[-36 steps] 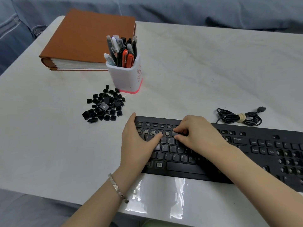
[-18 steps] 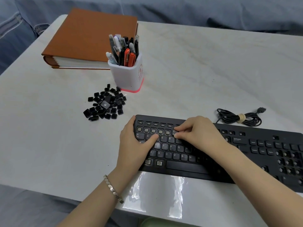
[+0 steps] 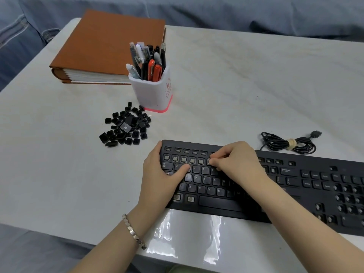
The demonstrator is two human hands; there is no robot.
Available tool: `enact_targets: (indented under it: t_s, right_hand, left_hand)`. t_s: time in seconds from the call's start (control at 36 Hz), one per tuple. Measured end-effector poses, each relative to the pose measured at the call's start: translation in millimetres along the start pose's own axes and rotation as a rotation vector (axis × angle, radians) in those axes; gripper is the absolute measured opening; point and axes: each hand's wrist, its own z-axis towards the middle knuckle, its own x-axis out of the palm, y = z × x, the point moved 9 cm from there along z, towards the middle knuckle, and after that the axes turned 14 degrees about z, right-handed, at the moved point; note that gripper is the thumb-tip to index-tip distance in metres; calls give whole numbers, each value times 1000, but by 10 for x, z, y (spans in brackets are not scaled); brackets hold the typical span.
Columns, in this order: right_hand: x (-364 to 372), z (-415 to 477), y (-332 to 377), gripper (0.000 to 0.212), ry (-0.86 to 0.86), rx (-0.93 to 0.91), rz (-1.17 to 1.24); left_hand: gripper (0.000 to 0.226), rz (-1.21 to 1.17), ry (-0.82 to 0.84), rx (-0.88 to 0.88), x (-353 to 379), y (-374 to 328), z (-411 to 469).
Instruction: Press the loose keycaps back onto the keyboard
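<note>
White marbled tabletop (image 3: 236, 85): left hand (image 3: 157, 174) clasps the left end of a black plastic keyboard (image 3: 216, 201); right hand (image 3: 238, 162) pinches a black keycap (image 3: 209, 162) on its number row — loose black keycaps (image 3: 126, 127) heaped far-left.

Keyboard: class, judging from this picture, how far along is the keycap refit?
Done: the letter rows carry caps. In hand: the left hand holds the keyboard at its left end while the right hand pinches a keycap onto the number row. Left: bare switches beside it, in the top row, bottom left and number pad; the pile of loose keycaps waits.
</note>
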Motion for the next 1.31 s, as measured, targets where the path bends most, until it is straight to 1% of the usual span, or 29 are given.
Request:
enact_targets:
  t_s: [0.08, 0.17, 0.22, 0.28, 0.33, 0.36, 0.42, 0.47, 0.53, 0.61, 0.67, 0.72, 0.86, 1.03, 1.08, 1.22, 1.31]
  right_hand:
    - [0, 10, -4, 22, -22, 5, -23]
    - [19, 14, 11, 22, -43, -15, -85]
    - [32, 6, 27, 22, -42, -45, -109]
    - [34, -14, 51, 14, -24, -92, -106]
    - [26, -50, 87, 5, -14, -172, -116]
    - [15, -78, 119, 4, -23, -232, -143]
    - [-27, -141, 192, 10, -73, -379, -214]
    - [-47, -163, 214, 19, -105, -465, -285]
    - [-18, -143, 186, 26, -80, -482, -349]
    - [25, -132, 177, 28, -49, -494, -384]
    - [30, -130, 178, 28, -50, -497, -388]
    - [24, -130, 177, 27, -58, -497, -377]
    - [27, -142, 163, 26, -85, -507, -360]
    - [21, -148, 158, 27, -99, -510, -347]
    - [21, -142, 157, 27, -98, -510, -344]
    - [19, -138, 140, 27, -104, -512, -340]
    - [15, -136, 132, 27, -110, -517, -336]
  left_hand:
    - [57, 19, -3, -4, 11, 13, -1]
    - [71, 34, 11, -36, 33, 42, -3]
    - [74, 37, 21, -53, 36, 57, 0]
    - [70, 29, 27, -41, 24, 45, -1]
    - [54, 22, 33, -24, 0, 30, 1]
    - [48, 19, 30, -26, -30, 38, 2]
    - [36, 48, -15, -30, -158, 76, 13]
    - [33, 149, -104, -16, -357, 138, 46]
    - [37, 265, -185, 2, -569, 208, 103]
    - [44, 439, -262, -11, -842, 335, 228]
    - [48, 511, -247, -58, -948, 448, 324]
    - [48, 516, -195, -87, -969, 539, 409]
    - [40, 466, -89, -7, -829, 475, 533]
    - [22, 457, -63, 15, -730, 413, 564]
    - [20, 488, -61, 57, -727, 387, 576]
    - [17, 662, -19, 158, -684, 299, 577]
    - [14, 688, -11, 187, -677, 273, 550]
